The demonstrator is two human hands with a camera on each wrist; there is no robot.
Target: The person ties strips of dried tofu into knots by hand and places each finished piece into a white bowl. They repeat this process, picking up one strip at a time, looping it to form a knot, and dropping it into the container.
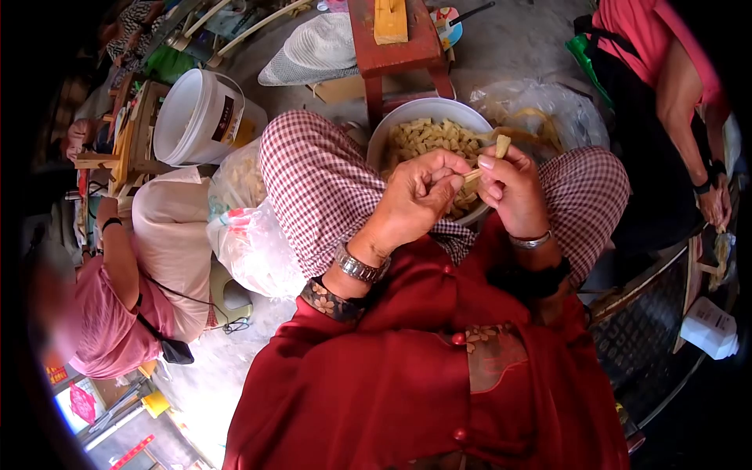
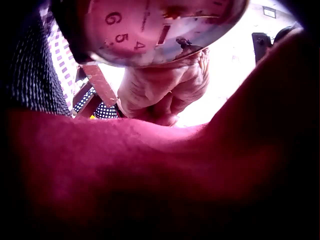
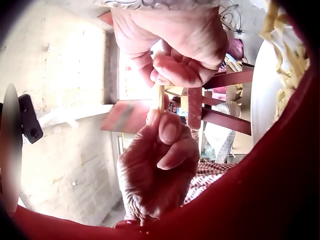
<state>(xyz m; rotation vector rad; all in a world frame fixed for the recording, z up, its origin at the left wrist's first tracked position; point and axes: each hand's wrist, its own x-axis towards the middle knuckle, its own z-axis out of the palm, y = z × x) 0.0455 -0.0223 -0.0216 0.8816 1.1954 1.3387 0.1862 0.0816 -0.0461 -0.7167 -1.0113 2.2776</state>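
In the head view my left hand (image 1: 415, 197) and right hand (image 1: 515, 192) meet above a white tub of small pieces. Between them runs a narrow, straw-coloured folded strip (image 1: 472, 175); a wider flared end (image 1: 502, 146) of the same colour sticks up over the right fingers. Thumb and fingertips of each hand pinch the strip, as the right wrist view also shows, with the strip (image 3: 161, 98) upright between right hand (image 3: 170, 50) above and left hand (image 3: 162, 165) below. A watch (image 2: 160, 30) covers part of the left hand (image 2: 162, 90) in the left wrist view.
The white tub (image 1: 376, 142) full of short straw-coloured pieces (image 1: 435, 139) stands between the checked knees. Beyond are a red stool (image 1: 392, 59) and a clear plastic bag (image 1: 576, 113). A white bucket (image 1: 188, 117) and plastic bags (image 1: 254, 247) stand left. People sit on both sides.
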